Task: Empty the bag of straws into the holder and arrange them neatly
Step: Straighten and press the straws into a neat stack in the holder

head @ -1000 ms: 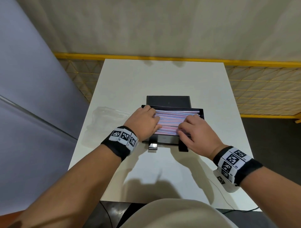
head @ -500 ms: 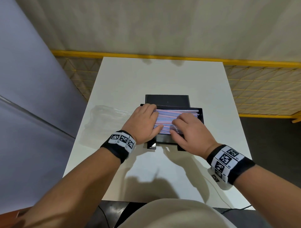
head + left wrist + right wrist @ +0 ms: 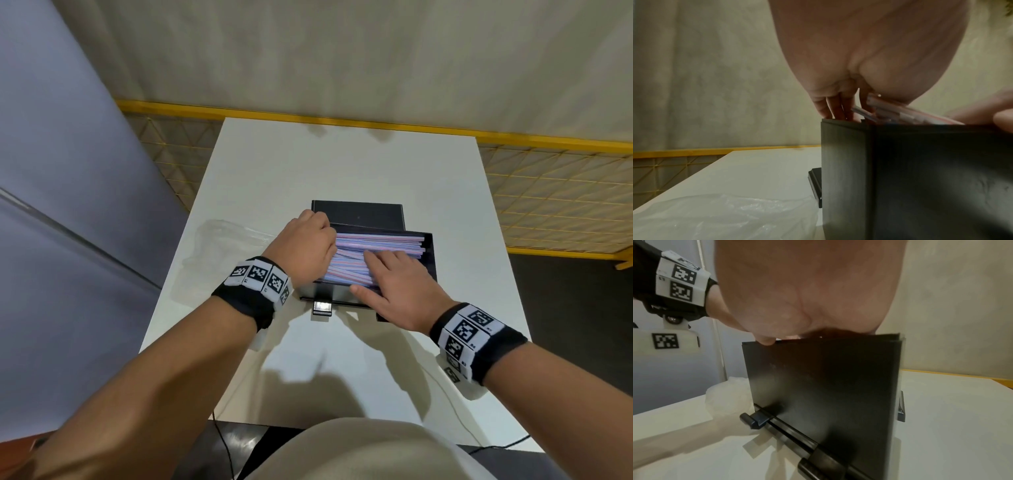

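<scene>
Straws (image 3: 376,245): pink and blue, lying flat in the black holder (image 3: 430,253) at the table's (image 3: 342,164) middle. Since a second ago the left hand (image 3: 303,245) has shifted to the holder's left end, fingers curled down against the straw tips; the right hand (image 3: 399,282) has slid along the holder's near side, fingers spread flat on the pile. Emptying judged done; squaring under way. Clear bag (image 3: 219,253) lies left of the holder. No brand or legible writing; wristbands (image 3: 467,330) carry only square coded markers.

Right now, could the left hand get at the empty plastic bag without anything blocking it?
Probably yes. The plastic bag lies flat on the table just beside the left hand, on the side away from the holder, with nothing between them. The hand is busy with the straws.
</scene>
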`<state>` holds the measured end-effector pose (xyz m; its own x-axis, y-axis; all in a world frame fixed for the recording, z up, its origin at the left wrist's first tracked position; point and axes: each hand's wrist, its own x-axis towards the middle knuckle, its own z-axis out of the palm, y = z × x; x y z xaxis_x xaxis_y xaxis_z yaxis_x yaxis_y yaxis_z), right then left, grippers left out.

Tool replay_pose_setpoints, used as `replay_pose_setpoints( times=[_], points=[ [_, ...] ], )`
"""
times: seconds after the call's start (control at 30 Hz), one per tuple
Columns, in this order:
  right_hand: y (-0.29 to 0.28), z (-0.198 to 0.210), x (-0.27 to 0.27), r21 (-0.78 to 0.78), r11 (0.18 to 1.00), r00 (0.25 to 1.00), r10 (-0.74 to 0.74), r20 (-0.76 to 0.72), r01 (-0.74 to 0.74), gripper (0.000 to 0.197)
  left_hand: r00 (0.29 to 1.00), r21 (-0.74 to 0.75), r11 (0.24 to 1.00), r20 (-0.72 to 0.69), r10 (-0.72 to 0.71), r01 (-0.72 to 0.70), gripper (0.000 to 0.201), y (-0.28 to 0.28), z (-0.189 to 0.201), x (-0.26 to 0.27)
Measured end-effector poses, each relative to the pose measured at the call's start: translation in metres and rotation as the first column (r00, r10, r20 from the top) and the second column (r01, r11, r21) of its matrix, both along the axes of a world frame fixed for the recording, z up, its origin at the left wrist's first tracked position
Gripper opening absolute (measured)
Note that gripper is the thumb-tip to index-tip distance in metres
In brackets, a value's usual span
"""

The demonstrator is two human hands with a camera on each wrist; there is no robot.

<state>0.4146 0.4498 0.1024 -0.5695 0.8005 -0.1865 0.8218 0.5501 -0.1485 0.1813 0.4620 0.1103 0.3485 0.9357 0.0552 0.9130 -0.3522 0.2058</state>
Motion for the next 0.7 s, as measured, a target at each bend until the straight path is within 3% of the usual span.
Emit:
replay_pose_setpoints(
  times=[0.13,0.23,0.4,0.53,0.7],
  points=[
    [-0.002,0.0,0.004,0.053,0.999,1.0,-0.011,0.016,0.011,0.08,0.997,0.089,0.994,0.059,0.058,-0.064,0.012,0.002,0.012,-0.014],
    [-0.002,0.002,0.008,0.076,0.997,1.0,-0.023,0.014,0.022,0.073,0.982,0.11,0.985,0.147,0.119,-0.136,0.016,0.005,0.023,-0.034],
    [0.003,0.01,0.013,0.164,0.982,0.984,-0.061,-0.169,0.089,0.062,0.95,0.086,0.971,0.245,0.194,-0.221,0.025,0.008,0.029,-0.052],
    [0.009,0.014,0.013,0.19,0.966,0.94,-0.11,-0.325,0.178,0.053,0.974,-0.024,0.989,0.172,0.145,-0.143,0.022,0.003,0.026,-0.03],
    [0.014,0.011,0.009,0.082,0.991,0.979,-0.092,-0.18,0.108,0.047,0.995,-0.165,0.981,-0.025,0.101,-0.104,0.025,0.0,0.02,0.001]
  ],
)
